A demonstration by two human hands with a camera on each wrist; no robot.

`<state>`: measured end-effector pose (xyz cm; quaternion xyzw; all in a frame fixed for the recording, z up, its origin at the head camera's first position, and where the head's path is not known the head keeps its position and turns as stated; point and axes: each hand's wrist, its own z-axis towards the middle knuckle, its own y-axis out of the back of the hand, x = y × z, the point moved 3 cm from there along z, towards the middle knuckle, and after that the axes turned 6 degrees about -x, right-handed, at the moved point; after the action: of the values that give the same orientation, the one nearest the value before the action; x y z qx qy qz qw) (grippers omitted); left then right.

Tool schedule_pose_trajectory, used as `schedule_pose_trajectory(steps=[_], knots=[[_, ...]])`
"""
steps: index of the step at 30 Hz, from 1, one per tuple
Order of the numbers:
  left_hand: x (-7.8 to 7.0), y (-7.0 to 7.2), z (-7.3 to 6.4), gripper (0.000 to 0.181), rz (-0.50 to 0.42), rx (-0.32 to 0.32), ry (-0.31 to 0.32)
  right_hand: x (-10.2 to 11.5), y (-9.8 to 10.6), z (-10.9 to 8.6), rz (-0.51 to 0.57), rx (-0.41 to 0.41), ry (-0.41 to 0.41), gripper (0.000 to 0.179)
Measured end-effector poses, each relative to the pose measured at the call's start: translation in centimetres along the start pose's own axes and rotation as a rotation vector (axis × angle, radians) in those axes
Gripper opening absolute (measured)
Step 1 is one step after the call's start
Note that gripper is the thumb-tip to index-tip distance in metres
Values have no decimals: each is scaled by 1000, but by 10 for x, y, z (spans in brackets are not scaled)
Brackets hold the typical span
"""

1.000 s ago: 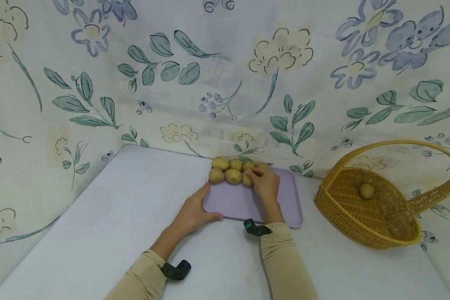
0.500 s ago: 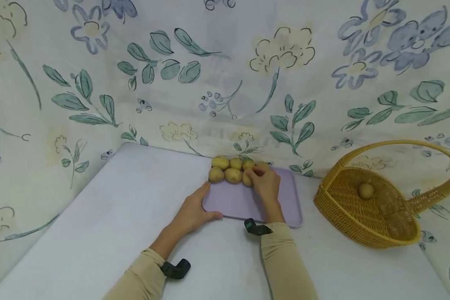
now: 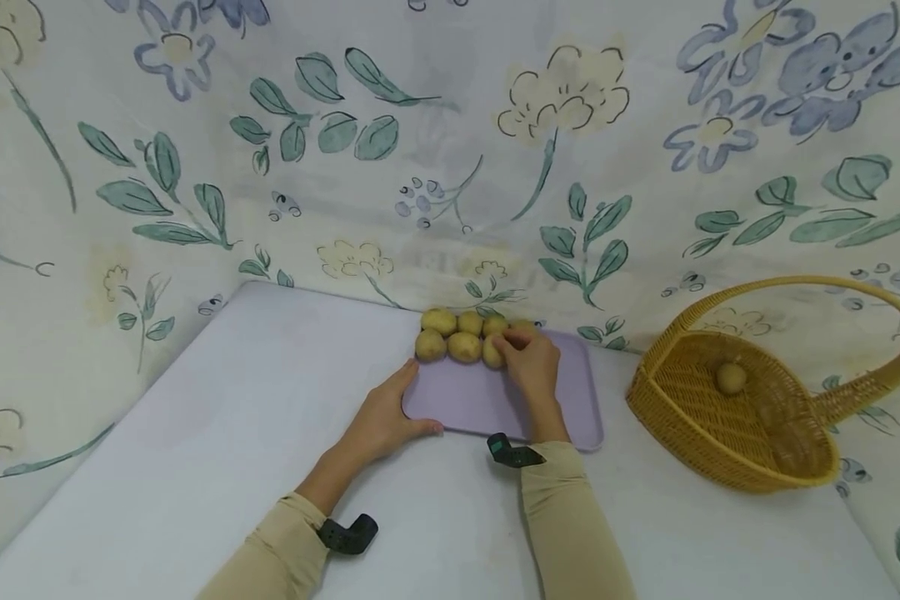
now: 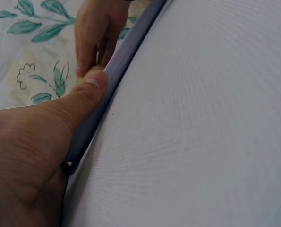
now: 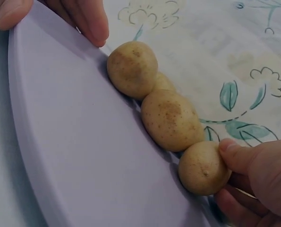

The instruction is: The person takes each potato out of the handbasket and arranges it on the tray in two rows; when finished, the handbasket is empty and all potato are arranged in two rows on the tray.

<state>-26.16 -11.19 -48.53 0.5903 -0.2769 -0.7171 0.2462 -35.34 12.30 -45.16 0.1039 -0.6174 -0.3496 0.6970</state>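
On a lilac tray (image 3: pixel 450 398), several potatoes stand in two rows along the back left. My right hand (image 3: pixel 534 367) pinches the right-hand potato (image 5: pixel 205 168) of the front row between thumb and fingers. In the right wrist view that potato touches the middle potato (image 5: pixel 171 119), and the left potato (image 5: pixel 132 69) lies beyond. My right fingers partly cover the back row's last potato (image 3: pixel 523 326) in the head view. My left hand (image 3: pixel 378 417) holds the tray's near left corner, thumb on the front rim and fingers along the left side. Its thumb (image 4: pixel 86 97) lies along the rim in the left wrist view.
A wicker basket (image 3: pixel 690 417) with a tall arched handle stands to the right of the tray, one potato (image 3: pixel 731 378) inside. Flowered cloth (image 3: pixel 450 167) hangs right behind the white table (image 3: pixel 270 400), close to the back row of potatoes.
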Motion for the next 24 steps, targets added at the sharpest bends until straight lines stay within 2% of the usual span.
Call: schedule_pose_trajectory(steps=[6, 15, 19, 24], knots=[[0, 0, -2, 116, -8, 1, 17, -2, -1, 1, -6, 10, 0, 34], [-1, 2, -4, 115, 7, -8, -4, -4, 4, 1, 9, -16, -6, 30], [-1, 2, -4, 115, 4, -6, -14, 2, 18, 3, 55, 1, 8, 29], [1, 0, -3, 116, -9, -6, -18, 12, 53, 4, 157, 80, 24, 34]])
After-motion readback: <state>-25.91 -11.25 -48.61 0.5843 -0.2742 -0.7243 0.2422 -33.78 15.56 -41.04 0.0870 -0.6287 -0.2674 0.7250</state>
